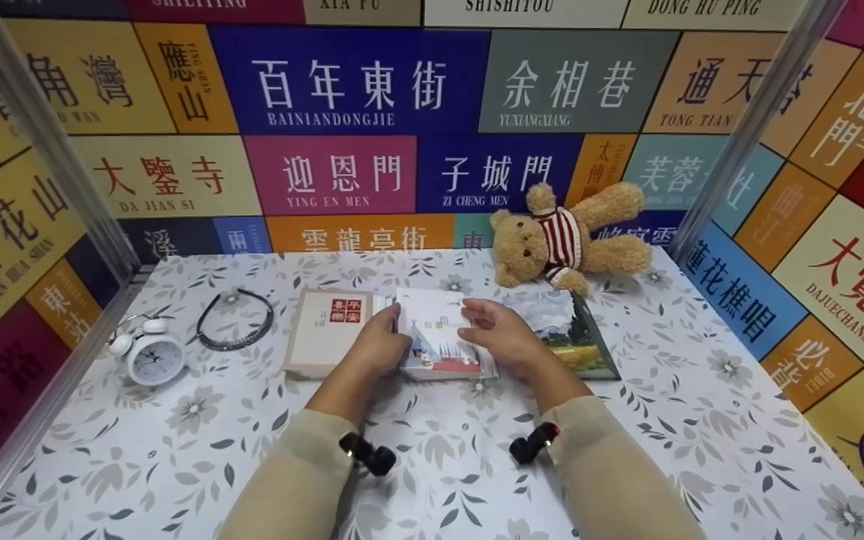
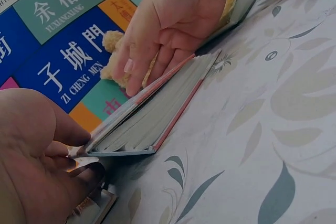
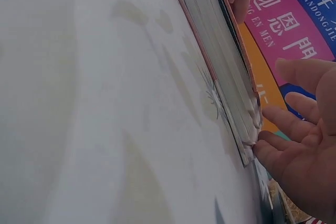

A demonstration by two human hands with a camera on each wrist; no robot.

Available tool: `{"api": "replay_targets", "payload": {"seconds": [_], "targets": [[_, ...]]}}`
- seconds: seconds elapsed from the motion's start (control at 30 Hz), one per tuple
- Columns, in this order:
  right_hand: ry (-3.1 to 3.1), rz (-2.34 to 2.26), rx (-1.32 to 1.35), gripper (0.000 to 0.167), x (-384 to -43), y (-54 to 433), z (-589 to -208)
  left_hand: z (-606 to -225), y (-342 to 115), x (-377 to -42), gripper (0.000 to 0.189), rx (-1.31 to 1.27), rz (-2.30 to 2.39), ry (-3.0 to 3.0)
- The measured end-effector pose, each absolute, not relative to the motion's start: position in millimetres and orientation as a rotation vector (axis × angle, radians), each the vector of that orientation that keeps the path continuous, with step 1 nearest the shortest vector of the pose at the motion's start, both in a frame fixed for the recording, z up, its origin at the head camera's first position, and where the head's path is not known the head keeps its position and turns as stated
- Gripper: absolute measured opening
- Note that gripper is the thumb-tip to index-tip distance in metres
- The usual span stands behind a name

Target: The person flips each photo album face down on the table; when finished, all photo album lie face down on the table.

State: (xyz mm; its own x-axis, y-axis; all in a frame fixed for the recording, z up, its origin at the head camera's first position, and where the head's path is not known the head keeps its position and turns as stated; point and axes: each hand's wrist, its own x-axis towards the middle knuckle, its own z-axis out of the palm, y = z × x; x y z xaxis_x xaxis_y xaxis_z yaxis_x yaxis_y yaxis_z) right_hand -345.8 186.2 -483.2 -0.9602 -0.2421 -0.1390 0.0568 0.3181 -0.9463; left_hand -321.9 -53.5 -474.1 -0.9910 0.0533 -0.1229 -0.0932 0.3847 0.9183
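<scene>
Floral table (image 1: 443, 480), book (image 1: 432, 349), clock (image 1: 154, 359) head-view only

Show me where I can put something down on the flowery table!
Big bare patches of table lie right of the landscape book and in front of the alarm clock. A smaller one lies behind the tan book, between headband and teddy bear. The middle is crowded: the white book is between the other two, with the bear close behind.

Walls (image 1: 349, 112): multicoloured, lettered | Table (image 1: 139, 465): white, leaf-patterned | Posts (image 1: 754, 124): 2, grey
</scene>
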Motion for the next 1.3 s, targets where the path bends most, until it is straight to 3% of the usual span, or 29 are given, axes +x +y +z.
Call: {"api": "replay_targets", "payload": {"seconds": [0.73,0.97,1.3], "targets": [[2.277,-1.588,-0.335,0.071,-337,186,-469,-462,-50,-322,0.076,-0.195,2.13,2.06],[2.398,-1.372,-0.43,0.067,-327,180,-450,-459,-50,-322,0.074,-0.123,2.256,1.909],[2.272,-1.622,-0.525,0.064,-312,164,-430,-445,-43,-312,0.058,0.015,2.357,1.782]]}}
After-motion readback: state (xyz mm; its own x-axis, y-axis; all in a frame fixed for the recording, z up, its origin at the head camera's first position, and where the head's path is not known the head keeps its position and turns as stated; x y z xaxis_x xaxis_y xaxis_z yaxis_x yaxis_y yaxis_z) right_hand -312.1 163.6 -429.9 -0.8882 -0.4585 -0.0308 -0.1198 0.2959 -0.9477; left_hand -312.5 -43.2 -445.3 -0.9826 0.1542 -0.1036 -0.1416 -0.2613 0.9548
